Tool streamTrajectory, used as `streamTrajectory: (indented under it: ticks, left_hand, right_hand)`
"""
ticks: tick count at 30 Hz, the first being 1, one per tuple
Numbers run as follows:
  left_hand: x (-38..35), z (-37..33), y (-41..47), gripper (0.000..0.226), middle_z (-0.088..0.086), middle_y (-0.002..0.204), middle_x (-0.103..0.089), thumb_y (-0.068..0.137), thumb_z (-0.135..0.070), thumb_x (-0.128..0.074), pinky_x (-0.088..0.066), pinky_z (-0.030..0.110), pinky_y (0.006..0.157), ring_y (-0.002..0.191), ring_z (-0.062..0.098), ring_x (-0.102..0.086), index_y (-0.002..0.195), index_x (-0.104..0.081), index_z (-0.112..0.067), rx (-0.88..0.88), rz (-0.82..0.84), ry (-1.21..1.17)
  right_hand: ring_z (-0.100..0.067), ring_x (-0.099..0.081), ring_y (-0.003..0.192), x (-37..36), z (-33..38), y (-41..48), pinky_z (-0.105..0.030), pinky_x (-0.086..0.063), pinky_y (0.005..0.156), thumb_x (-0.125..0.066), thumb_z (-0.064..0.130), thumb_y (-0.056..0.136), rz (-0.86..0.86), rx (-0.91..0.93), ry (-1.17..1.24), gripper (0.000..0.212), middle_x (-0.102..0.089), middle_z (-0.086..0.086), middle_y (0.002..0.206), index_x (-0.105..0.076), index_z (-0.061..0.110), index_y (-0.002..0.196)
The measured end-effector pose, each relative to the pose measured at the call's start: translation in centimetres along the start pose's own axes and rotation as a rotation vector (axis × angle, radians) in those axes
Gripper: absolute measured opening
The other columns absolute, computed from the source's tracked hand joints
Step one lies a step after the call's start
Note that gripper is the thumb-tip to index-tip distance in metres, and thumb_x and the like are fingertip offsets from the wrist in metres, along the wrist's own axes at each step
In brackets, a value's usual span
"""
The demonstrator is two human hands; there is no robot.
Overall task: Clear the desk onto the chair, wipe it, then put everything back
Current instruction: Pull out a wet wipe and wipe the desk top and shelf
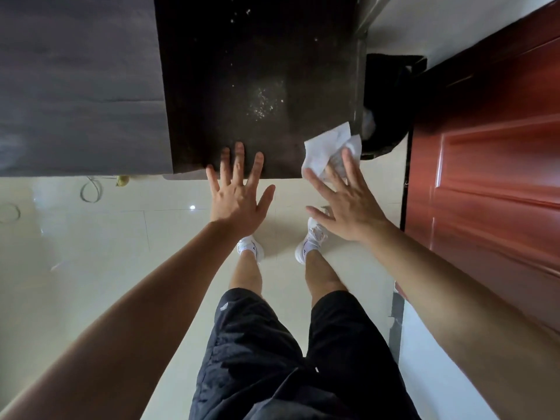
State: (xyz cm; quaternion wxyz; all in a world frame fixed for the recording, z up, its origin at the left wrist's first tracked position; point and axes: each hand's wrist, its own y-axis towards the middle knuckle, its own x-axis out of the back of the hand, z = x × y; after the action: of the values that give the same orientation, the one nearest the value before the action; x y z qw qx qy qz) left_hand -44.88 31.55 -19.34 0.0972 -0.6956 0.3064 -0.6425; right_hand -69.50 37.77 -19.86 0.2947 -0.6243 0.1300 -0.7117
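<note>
Crumpled white wipe on the near right corner of the dark table; lies with its long axis on a slant, running from the table's near edge up toward its right edge; points one flat corner at that right edge, with the bunched part nearer the front. Pale specks scattered on the table top beyond the wipe, thickest toward the table's middle.

Black bin just beside the table's right edge, something pale inside; red-brown door past the bin, further right of the table. Grey surface up against the table's left side. Cream tiled floor in front of the table, with thin cable loops lying on it near the table's front left corner. White shoes and black shorts on the floor side, facing the table's near edge.

Right hand spread flat, fingers straight and apart, fingertips pressing down on the wipe, thumb stretched out short of the table's front edge; grips nothing. Left hand likewise flat and wide apart, holding nothing, fingertips on the table's near edge left of the wipe, palm hanging short of the table over the floor.
</note>
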Motion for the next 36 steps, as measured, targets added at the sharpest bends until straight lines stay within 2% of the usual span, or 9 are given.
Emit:
streamTrajectory:
  ticks: [3,5,10,14,17,23,26,31,36]
  left_hand:
    - [0.4,-0.1,-0.1,0.071,0.011,0.167,0.002,0.096,-0.064,-0.013,-0.003,0.061,0.12,0.153,0.037,0.003,0.159,-0.011,-0.03,0.002,-0.016,-0.007]
    - [0.6,0.0,-0.2,0.067,0.012,0.167,-0.002,0.099,-0.061,-0.018,-0.007,0.061,0.12,0.152,0.037,0.0,0.158,-0.016,-0.029,-0.008,-0.027,-0.016]
    - [0.4,0.6,-0.2,0.062,0.011,0.167,-0.005,0.102,-0.057,-0.023,-0.01,0.06,0.121,0.153,0.036,-0.002,0.157,-0.022,-0.029,-0.001,-0.044,-0.014]
    - [0.1,-0.1,-0.1,0.06,0.012,0.166,-0.012,0.102,-0.054,-0.021,-0.011,0.061,0.12,0.152,0.037,-0.007,0.155,-0.03,-0.027,0.027,-0.09,-0.082]
    - [-0.4,-0.5,-0.1,0.062,0.009,0.167,-0.009,0.101,-0.057,-0.017,-0.006,0.06,0.121,0.153,0.035,-0.003,0.156,-0.027,-0.029,0.058,-0.111,-0.089]
    - [-1.0,-0.7,0.0,0.064,0.007,0.167,0.0,0.1,-0.06,-0.012,-0.002,0.059,0.121,0.153,0.032,0.004,0.157,-0.018,-0.033,0.082,-0.1,-0.042]
    - [-1.2,-0.3,0.1,0.063,0.008,0.167,-0.001,0.1,-0.059,-0.015,-0.003,0.06,0.121,0.153,0.033,0.003,0.157,-0.018,-0.032,0.057,-0.098,-0.049]
    - [-0.6,0.0,0.4,0.066,0.007,0.167,-0.002,0.099,-0.063,-0.011,-0.003,0.059,0.121,0.153,0.033,0.003,0.157,-0.019,-0.033,0.043,-0.061,-0.051]
    - [0.2,-0.5,0.1,0.064,0.009,0.167,-0.004,0.101,-0.061,-0.017,-0.006,0.059,0.121,0.153,0.034,0.0,0.157,-0.021,-0.03,0.047,-0.024,-0.025]
  right_hand:
    - [-0.045,0.018,0.149,1.7,-1.3,2.2,-0.054,0.005,0.122,-0.022,0.074,0.097,-0.022,-0.013,-0.008,0.074,-0.016,-0.013,0.166,0.0,0.041,0.158]
    - [-0.047,0.019,0.148,4.3,-1.9,5.7,-0.053,0.011,0.118,-0.023,0.077,0.094,-0.051,-0.116,0.054,0.075,-0.013,-0.01,0.167,-0.002,0.044,0.157]
    - [-0.053,0.02,0.145,9.9,-2.6,14.3,-0.06,0.008,0.12,-0.013,0.084,0.086,-0.034,-0.233,0.053,0.086,0.0,-0.013,0.167,0.002,0.039,0.158]
    - [-0.055,0.015,0.146,6.0,0.1,10.3,-0.06,0.007,0.121,-0.017,0.082,0.088,-0.073,-0.136,0.033,0.085,-0.01,-0.016,0.166,0.0,0.037,0.159]
    - [-0.054,0.011,0.147,1.3,1.2,4.1,-0.06,0.001,0.122,-0.021,0.078,0.092,-0.11,-0.015,-0.026,0.082,-0.021,-0.017,0.163,-0.002,0.035,0.16]
    - [-0.051,0.013,0.148,0.5,-1.8,2.3,-0.057,0.006,0.121,-0.02,0.078,0.093,-0.066,0.118,-0.116,0.078,-0.018,-0.014,0.165,-0.004,0.04,0.159]
    - [-0.052,0.012,0.148,3.9,-3.1,6.8,-0.055,0.011,0.119,-0.023,0.081,0.09,-0.118,0.016,-0.041,0.079,-0.012,-0.011,0.167,-0.006,0.044,0.158]
    - [-0.056,0.015,0.145,9.7,-2.8,14.6,-0.062,0.012,0.116,-0.009,0.087,0.083,-0.102,-0.153,0.083,0.086,-0.005,-0.014,0.167,-0.01,0.042,0.157]
    - [-0.054,0.012,0.146,7.4,-1.2,10.3,-0.06,0.007,0.119,-0.021,0.078,0.091,-0.097,-0.127,0.097,0.077,-0.01,-0.012,0.167,-0.013,0.04,0.158]
